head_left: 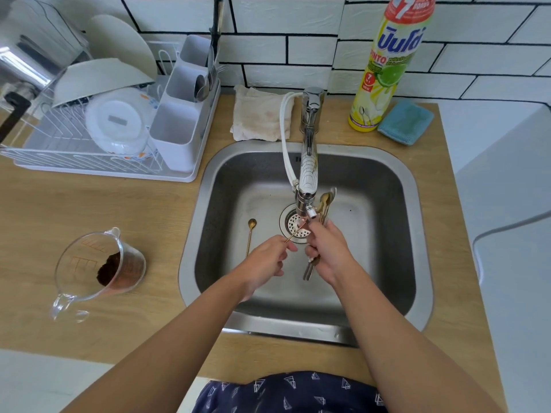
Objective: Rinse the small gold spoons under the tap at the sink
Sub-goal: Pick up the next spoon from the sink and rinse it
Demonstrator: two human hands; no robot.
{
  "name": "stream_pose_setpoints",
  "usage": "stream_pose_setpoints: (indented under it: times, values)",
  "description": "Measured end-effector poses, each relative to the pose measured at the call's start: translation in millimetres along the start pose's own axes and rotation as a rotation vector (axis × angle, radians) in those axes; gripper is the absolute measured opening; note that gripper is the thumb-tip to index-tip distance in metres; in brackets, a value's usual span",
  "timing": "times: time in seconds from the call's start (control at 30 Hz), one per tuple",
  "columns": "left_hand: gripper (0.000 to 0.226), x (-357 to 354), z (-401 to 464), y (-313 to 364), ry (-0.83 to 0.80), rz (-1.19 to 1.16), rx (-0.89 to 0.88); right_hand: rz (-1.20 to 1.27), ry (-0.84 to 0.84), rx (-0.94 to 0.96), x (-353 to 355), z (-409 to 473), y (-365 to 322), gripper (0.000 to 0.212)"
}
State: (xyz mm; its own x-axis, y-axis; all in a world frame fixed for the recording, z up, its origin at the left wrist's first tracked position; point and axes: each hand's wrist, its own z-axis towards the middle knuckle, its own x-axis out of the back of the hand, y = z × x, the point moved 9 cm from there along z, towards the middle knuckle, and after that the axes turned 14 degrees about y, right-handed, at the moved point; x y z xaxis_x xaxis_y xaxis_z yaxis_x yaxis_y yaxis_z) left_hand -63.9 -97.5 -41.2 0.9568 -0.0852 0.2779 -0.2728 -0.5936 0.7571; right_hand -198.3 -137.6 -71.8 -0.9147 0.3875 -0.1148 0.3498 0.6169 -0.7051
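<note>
The steel sink (396, 186) sat in the wooden bench (89, 210), with a rim all the way round. Both hands were down inside it, near the middle, with bare room at the sides.

On the bench, a white dish rack (89, 150) stood at the back left and a glass jug (101, 263) with brown powder stood to the left of the sink. A cloth (259, 114), a yellow soap bottle (384, 73) and a blue sponge (405, 120) were behind the sink, by the white tiled wall.

The left hand (262, 263) pinched one thin gold spoon (295, 232), its tip under the tap (308, 162). The right hand (328, 251) had a tight grip on a bunch of spoons (325, 204), bowls pointing up beside the tap. One more spoon (250, 236) lay flat in the sink, left of the drain (293, 225).
</note>
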Motion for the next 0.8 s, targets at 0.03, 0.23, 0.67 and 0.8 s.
stream_pose_setpoints:
  times: [0.03, 0.23, 0.67, 0.8]
  values:
    - [0.032, -1, 0, 0, 0.014, -0.014, -0.016, -0.001, 0.000, -0.009, 2, 0, 0, 0.006]
    - [0.027, -5, -1, 2, 0.097, -0.033, -0.075, -0.092, -0.070, -0.036, -7, -10, 9, 0.021]
    - [0.041, -15, 0, 1, -0.148, -0.491, 0.237, -0.056, -0.199, -0.132, -23, -10, -3, 0.042]
    - [0.048, -28, -2, 9, -0.193, -0.318, 0.158, -0.174, -0.224, -0.033, -21, -12, -8, 0.043]
